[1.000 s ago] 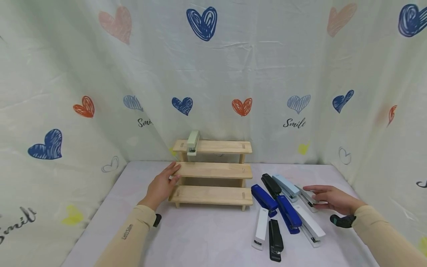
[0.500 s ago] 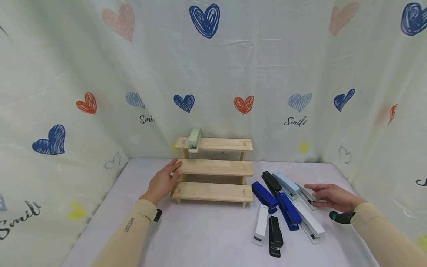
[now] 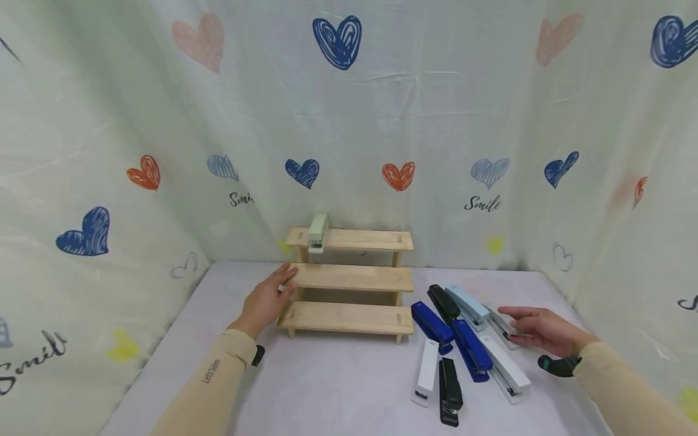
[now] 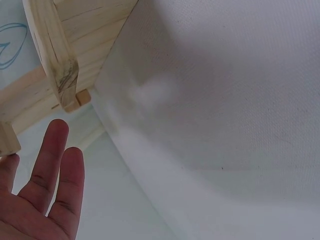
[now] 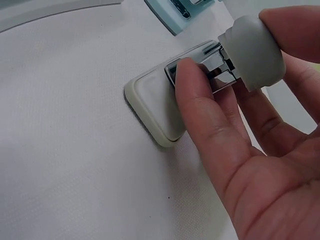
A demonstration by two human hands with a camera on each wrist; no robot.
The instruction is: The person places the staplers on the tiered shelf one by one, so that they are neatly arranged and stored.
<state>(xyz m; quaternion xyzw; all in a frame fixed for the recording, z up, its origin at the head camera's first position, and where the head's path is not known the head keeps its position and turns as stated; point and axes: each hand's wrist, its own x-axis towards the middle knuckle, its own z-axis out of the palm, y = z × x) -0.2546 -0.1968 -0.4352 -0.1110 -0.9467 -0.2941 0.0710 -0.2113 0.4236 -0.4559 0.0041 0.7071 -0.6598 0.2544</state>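
My left hand (image 3: 264, 303) touches the left end of a three-step wooden stand (image 3: 349, 278); in the left wrist view its fingers (image 4: 50, 155) are fairly straight beside the wood. A pale green stapler (image 3: 317, 233) lies on the top step, at the left. At the right of the table my right hand (image 3: 545, 330) holds a light grey stapler (image 3: 501, 327). The right wrist view shows fingers and thumb around this stapler (image 5: 257, 52), its base (image 5: 155, 105) at the tabletop. Beside it is a light blue stapler (image 3: 468, 306).
More staplers lie right of the stand: black (image 3: 443, 303), blue (image 3: 432, 324), another blue (image 3: 471, 351), a long white one (image 3: 504, 366), a short white one (image 3: 425, 372) and a black one (image 3: 449, 390). A curtain (image 3: 349, 121) with printed hearts hangs behind the table.
The right hand's fingers have settled slightly closer around the light grey stapler. The left hand stays at the stand, and the head view shifts a little.
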